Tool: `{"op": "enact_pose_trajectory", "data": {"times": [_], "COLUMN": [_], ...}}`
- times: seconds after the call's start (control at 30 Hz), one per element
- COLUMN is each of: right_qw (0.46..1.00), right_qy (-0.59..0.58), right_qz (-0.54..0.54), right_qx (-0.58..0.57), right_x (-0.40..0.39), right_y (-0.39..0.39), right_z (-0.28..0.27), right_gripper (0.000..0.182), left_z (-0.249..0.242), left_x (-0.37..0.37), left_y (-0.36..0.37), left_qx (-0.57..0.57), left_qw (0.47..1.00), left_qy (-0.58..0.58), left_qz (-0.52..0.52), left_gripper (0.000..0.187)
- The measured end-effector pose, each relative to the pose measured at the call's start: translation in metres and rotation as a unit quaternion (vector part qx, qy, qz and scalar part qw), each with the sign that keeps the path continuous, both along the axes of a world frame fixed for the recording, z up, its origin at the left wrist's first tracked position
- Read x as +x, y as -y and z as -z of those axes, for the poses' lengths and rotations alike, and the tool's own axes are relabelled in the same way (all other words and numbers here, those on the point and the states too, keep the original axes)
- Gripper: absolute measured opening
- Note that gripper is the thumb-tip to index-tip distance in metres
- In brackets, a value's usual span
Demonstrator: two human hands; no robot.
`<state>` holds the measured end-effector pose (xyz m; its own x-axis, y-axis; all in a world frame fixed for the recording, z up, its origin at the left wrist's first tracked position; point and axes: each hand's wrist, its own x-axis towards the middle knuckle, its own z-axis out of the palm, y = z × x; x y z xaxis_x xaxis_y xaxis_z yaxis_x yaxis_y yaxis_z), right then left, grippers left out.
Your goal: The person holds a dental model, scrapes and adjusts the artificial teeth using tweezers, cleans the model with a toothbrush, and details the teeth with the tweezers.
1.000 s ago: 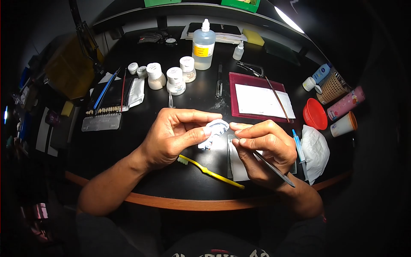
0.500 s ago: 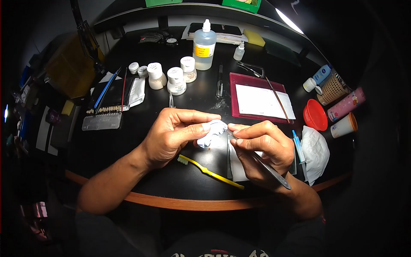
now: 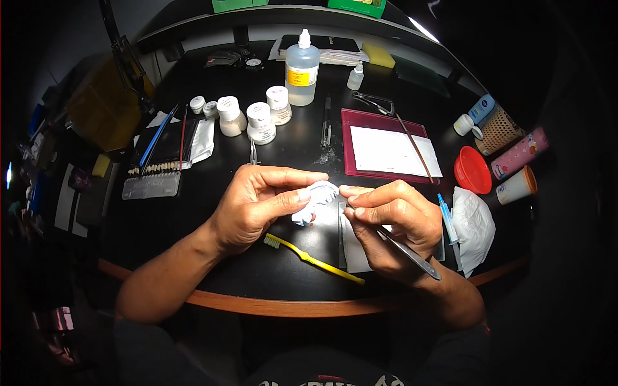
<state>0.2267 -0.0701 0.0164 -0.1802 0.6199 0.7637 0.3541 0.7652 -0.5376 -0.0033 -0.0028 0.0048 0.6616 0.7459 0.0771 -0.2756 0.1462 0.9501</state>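
My left hand (image 3: 261, 202) is closed on a pale blue-white dental model (image 3: 315, 201), pinched between thumb and fingers above the table. The model's curved row of teeth faces right, and a small reddish spot shows at its lower edge. In my right hand (image 3: 399, 222) is a slim flat metal tool (image 3: 409, 253), gripped like a pen with its broad end pointing down toward me. My right fingertips are close to the model's right edge; the tool's working tip is hidden or too small to make out. Below the model lies a yellow toothbrush (image 3: 315, 260).
Several white-capped jars (image 3: 261, 125) and a large clear bottle (image 3: 302, 74) stand behind my hands. A maroon tray (image 3: 349, 138) with white paper lies back right. Further right are a red bowl (image 3: 473, 170) and crumpled tissue (image 3: 475, 225). A tooth shade guide (image 3: 151, 184) is at left.
The view has shifted slightly. The dental model has turned a little in my left hand, showing more of its underside and the reddish spot. My right hand keeps its grip on the metal tool.
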Motion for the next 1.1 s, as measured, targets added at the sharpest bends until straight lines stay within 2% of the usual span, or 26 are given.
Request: {"op": "enact_pose_trajectory", "data": {"times": [0.6,1.1], "right_qw": [1.0,0.998], "right_qy": [-0.01,-0.054], "right_qz": [0.002,-0.013], "right_qx": [-0.001,-0.017], "right_x": [0.001,0.0009], "right_y": [0.0019,0.0001], "right_z": [-0.0042,-0.0015], "right_gripper": [0.015,0.017], "left_z": [0.0022,0.0011], "left_x": [0.002,-0.0007], "left_y": [0.0028,-0.0004], "left_qx": [-0.027,0.012], "left_qw": [0.999,0.999], "left_qy": [0.012,-0.002], "left_qz": [0.026,0.033], "left_gripper": [0.038,0.044]}}
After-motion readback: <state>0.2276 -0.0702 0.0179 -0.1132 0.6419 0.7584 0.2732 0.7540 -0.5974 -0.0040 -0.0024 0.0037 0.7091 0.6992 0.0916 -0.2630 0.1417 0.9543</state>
